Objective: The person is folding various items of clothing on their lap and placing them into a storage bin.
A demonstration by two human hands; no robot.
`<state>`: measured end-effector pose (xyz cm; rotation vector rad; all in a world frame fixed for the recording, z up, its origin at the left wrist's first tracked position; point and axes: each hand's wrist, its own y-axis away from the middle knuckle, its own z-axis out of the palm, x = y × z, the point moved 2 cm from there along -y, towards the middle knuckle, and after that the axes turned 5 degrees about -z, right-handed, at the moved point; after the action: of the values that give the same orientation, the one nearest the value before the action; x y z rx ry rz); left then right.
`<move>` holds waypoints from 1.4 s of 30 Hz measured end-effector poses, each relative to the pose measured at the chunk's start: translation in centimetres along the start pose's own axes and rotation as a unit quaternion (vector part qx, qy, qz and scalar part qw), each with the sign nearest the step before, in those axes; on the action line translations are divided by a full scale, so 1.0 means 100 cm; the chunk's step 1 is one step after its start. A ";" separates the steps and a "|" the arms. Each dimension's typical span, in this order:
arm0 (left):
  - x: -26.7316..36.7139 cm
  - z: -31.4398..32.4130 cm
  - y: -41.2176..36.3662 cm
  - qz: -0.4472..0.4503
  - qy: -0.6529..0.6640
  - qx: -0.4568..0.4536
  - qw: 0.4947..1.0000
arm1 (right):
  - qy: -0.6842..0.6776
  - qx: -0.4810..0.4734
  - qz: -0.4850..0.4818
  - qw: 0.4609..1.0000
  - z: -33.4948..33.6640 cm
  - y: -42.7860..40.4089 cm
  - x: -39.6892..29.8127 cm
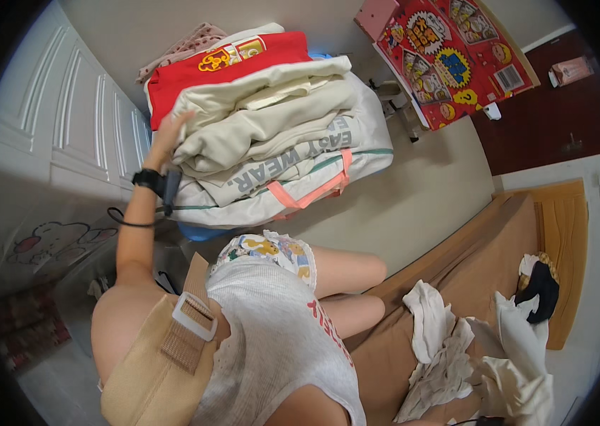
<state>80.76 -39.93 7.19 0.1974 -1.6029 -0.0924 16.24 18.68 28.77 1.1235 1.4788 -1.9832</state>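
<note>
My left hand (168, 137) is at the left edge of a pile of folded clothes, touching a cream garment (273, 120); blur hides whether its fingers grip the cloth. A red garment (241, 58) with a yellow printed motif lies on the far side of the pile. On the near side is a pale garment with grey lettering (278, 168). The pile rests on a white fabric storage bag (372, 114) with coral-pink handles (310, 198) and green trim. My right hand is out of view below the bottom edge, where a dark wrist device (490, 421) shows beside loose clothes.
White panelled doors (79, 106) stand close on the left. A red printed cardboard box (449, 58) is at the upper right. The brown-sheeted bed (470, 255), with a wooden headboard (561, 266), holds crumpled pale clothes (438, 362) and a black garment (537, 293).
</note>
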 end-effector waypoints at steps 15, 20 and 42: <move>0.076 0.031 0.001 0.322 -0.472 0.166 0.804 | 0.023 -0.046 0.561 0.827 -0.088 0.206 0.250; 0.040 0.143 0.081 0.325 -0.600 -0.012 0.730 | 0.036 -0.131 0.537 0.833 -0.040 0.219 0.246; 0.018 0.136 -0.053 0.297 -0.448 -0.112 0.836 | -0.008 -0.405 0.394 0.825 0.170 0.282 0.154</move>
<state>67.55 -46.30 7.37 -0.6291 -2.4962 0.1358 21.85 -4.83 1.64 1.0380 1.3017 -0.6734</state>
